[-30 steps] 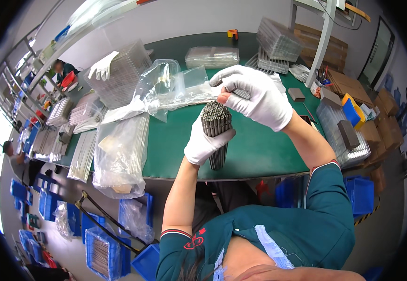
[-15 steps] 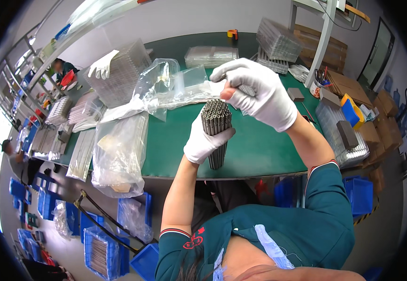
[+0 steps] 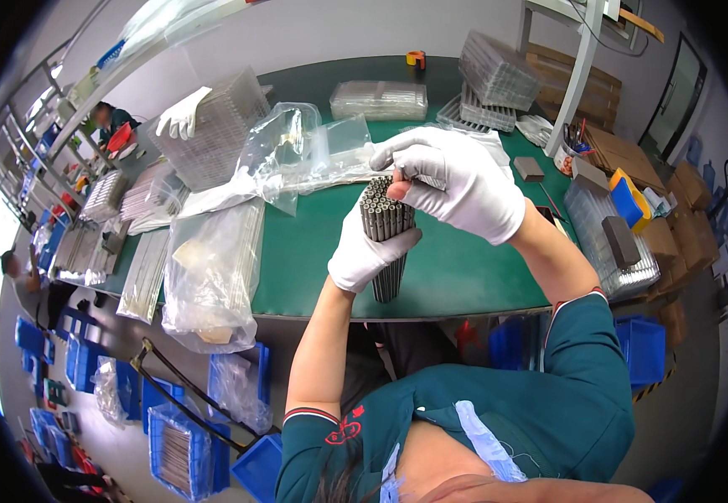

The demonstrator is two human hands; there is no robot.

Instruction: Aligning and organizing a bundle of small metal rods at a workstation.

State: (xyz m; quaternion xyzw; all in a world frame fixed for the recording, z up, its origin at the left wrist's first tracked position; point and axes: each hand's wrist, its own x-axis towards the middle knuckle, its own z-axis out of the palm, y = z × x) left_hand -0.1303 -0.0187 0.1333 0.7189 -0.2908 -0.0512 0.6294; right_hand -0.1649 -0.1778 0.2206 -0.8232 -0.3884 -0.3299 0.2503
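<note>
In my left hand (image 3: 357, 253), white-gloved, stands a thick upright bundle of thin grey metal tubes (image 3: 388, 223), the fingers wrapped round its middle. The round ends of the tubes show at the top. My right hand (image 3: 464, 180), also gloved but with a bare thumb tip, reaches over the bundle from the right. Its thumb and forefinger are pinched together at the upper edge of the tube ends. Whatever lies in that pinch is too small to make out.
Clear plastic bags (image 3: 213, 277) lie on the green table (image 3: 473, 285) at the left. A tall stack of clear trays (image 3: 213, 134) carries a white glove (image 3: 183, 115). More clear trays (image 3: 378, 101) sit at the back. Blue bins (image 3: 183, 453) stand on the floor.
My right hand has come down and slightly left, from above the bundle to its top. The left hand and the bundle have hardly moved.
</note>
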